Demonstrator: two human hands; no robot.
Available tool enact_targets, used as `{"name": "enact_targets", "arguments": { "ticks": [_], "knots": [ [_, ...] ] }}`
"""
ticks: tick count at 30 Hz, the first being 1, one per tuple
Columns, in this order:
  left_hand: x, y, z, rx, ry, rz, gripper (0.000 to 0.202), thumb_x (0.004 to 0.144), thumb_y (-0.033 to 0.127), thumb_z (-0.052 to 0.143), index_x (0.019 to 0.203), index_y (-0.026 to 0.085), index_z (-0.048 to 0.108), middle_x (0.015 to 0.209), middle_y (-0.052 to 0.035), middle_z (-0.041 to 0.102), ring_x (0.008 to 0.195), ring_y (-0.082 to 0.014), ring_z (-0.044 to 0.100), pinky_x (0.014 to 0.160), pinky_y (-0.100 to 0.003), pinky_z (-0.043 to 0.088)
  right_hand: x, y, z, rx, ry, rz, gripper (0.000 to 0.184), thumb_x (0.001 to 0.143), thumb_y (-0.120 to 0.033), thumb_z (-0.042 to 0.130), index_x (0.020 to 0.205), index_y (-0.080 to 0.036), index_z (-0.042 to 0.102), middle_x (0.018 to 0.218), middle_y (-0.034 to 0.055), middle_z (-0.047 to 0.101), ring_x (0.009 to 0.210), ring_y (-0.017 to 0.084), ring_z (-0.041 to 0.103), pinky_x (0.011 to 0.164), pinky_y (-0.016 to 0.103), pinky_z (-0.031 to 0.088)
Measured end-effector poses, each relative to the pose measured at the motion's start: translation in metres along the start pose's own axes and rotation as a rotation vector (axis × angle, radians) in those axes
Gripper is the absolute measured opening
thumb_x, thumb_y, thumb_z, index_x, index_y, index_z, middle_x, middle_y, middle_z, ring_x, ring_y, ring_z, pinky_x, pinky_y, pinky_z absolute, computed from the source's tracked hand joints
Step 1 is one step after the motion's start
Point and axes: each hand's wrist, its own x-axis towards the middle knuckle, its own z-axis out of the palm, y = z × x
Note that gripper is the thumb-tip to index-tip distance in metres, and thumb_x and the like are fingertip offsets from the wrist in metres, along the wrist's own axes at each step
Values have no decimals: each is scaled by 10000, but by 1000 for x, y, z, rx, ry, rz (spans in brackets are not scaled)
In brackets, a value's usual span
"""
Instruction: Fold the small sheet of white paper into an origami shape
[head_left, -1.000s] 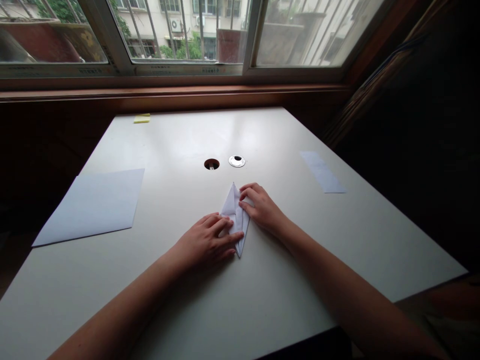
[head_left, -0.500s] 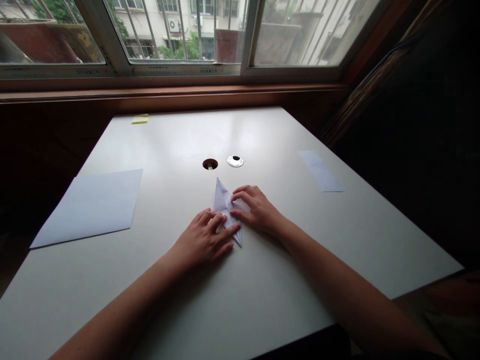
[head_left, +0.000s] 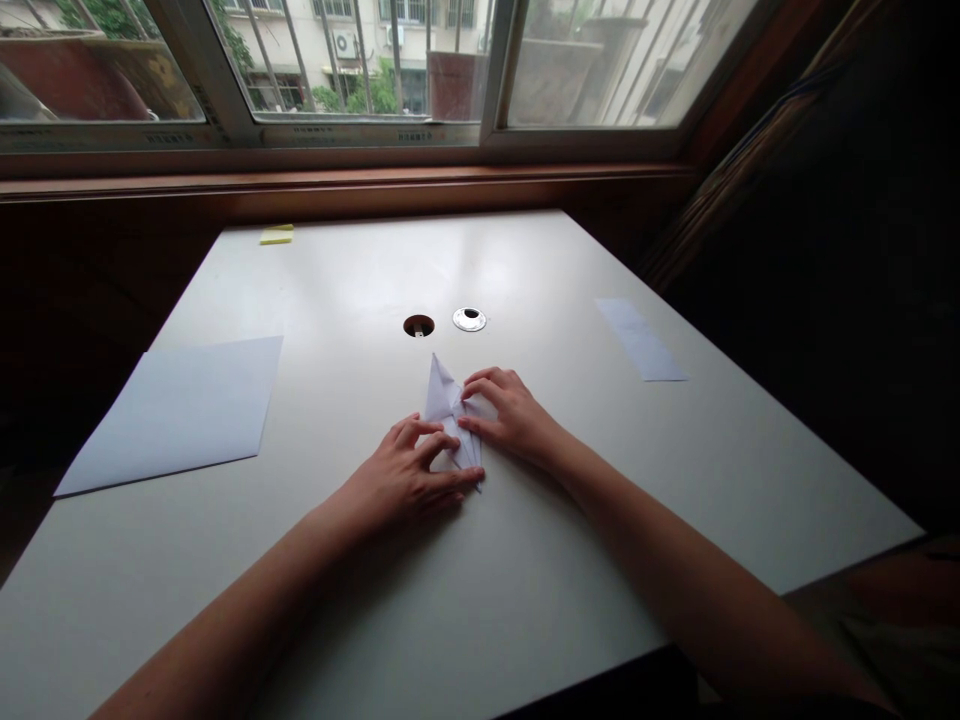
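Observation:
A small piece of white folded paper (head_left: 441,392) lies on the white table, with a pointed tip at its far end and layered folds toward me. My left hand (head_left: 409,470) rests over its near left part with fingers spread. One of its fingertips presses the narrow near point. From the right, my right hand (head_left: 510,412) has curled fingers and a thumb closed on the paper's right flap, which they partly cover.
A stack of white paper sheets (head_left: 180,410) lies on the left of the table (head_left: 570,560). At the right is a white paper strip (head_left: 641,340). Beyond the folded paper are a round cable hole (head_left: 418,326) and a silvery ring cover (head_left: 469,320). Yellow sticky notes (head_left: 277,235) sit near the window.
My left hand's fingers have shifted slightly toward me, down to the near point of the folded paper. My right hand keeps nearly the same place on the flap.

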Motion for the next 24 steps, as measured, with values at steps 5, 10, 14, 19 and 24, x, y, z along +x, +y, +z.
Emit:
{"name": "enact_targets", "arguments": {
  "ticks": [5, 10, 14, 19, 24],
  "knots": [
    [0, 1, -4, -20, -20, 16, 401, 953, 413, 558, 1350, 462, 536, 1290, -49, 546, 1266, -300, 417, 1147, -577, 261, 0, 1, 0, 3, -1, 7, 255, 844, -409, 707, 1055, -283, 642, 1218, 50, 585, 1141, 274, 505, 991, 453, 439],
    [0, 1, -5, -47, -26, 43, 396, 947, 399, 572, 1333, 482, 542, 1260, -36, 560, 1254, -290, 425, 1160, -593, 223, 0, 1, 0, 2, 1, 7, 252, 845, -409, 705, 1054, -282, 644, 1216, 53, 585, 1142, 274, 506, 997, 457, 433],
    [0, 1, -5, -62, -35, 51, 389, 950, 405, 565, 1330, 486, 544, 1267, -32, 563, 1250, -290, 432, 1159, -598, 219, 0, -1, -1, 7, 1, 8, 256, 846, -416, 702, 1058, -284, 645, 1216, 54, 585, 1144, 274, 506, 995, 456, 438],
    [0, -2, -3, -74, 0, 80, 392, 941, 377, 590, 1313, 493, 558, 1273, -27, 571, 1237, -273, 458, 1160, -602, 214, 1, -3, -3, 6, -2, 9, 250, 847, -416, 702, 1050, -282, 642, 1218, 50, 586, 1143, 271, 506, 999, 455, 441],
    [0, -3, -4, -133, 38, 113, 363, 928, 325, 602, 1281, 405, 613, 1231, -28, 622, 1184, -233, 521, 1184, -560, 230, 1, -2, -2, 0, -5, 7, 247, 847, -412, 704, 1050, -287, 640, 1219, 46, 586, 1143, 268, 509, 998, 449, 441]
  ]
}}
